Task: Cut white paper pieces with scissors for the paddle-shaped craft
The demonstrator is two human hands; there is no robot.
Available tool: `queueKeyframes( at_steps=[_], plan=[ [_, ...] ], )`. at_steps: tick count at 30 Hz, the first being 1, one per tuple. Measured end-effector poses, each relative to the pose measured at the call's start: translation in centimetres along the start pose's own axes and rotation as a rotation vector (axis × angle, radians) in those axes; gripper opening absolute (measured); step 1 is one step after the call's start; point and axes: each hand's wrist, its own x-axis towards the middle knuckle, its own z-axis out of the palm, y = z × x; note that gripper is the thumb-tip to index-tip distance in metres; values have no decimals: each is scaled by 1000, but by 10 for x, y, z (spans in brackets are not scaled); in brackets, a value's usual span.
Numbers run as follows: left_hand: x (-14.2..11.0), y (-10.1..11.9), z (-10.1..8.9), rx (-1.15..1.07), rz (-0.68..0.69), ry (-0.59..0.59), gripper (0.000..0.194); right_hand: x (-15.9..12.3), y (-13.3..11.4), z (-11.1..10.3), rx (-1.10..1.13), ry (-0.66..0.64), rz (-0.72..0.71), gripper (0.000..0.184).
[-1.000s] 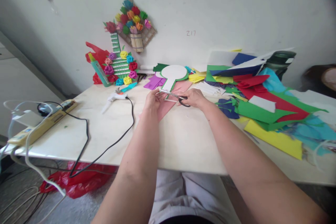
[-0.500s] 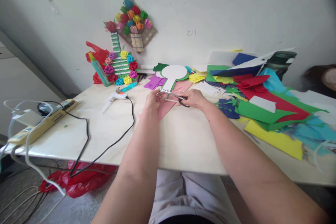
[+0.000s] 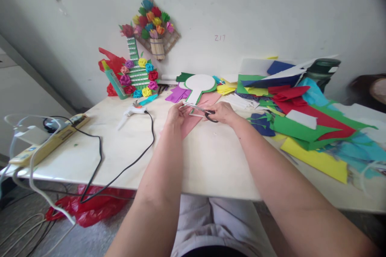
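My right hand [image 3: 222,113] grips the black handles of a pair of scissors [image 3: 211,117], whose blades point left toward my other hand. My left hand [image 3: 175,114] is closed at the blade tips, pinching a thin white strip [image 3: 195,115] that runs right beneath the blades. Pink paper [image 3: 189,125] lies under both hands. Just beyond them rests a white cut-out with a round head and a narrow stem [image 3: 200,83], edged in green. Purple paper [image 3: 177,94] sticks out on its left side.
A hot glue gun [image 3: 132,111] lies to the left, its black cord looping off the table edge. Farther left is a power strip [image 3: 48,140]. Coloured paper sheets [image 3: 313,124] pile up on the right. A flower-trimmed guitar craft [image 3: 139,76] and a glue bottle [image 3: 114,80] stand behind.
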Motion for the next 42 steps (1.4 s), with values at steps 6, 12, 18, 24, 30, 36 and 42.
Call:
queueKeyframes(
  at_steps=[6,12,18,24,30,36,42],
  plan=[
    [5,-2,-2,18,4,-8,8,-1,0,1,-15,2,-8,40],
    [0,-5,2,81,-4,-41,6,-2,-2,2,-32,24,18,40],
    [-1,-5,1,69,-11,-73,7,-2,-1,1,-26,23,25,41],
    [-1,-4,1,51,-9,-80,5,0,1,1,-10,6,25,42],
    [2,-5,0,34,-5,-79,6,1,1,2,-27,21,12,39],
    [1,-5,1,70,15,-71,6,0,0,3,-40,32,10,38],
    [-6,-7,9,130,13,-73,12,0,0,5,-68,37,24,40]
  ],
)
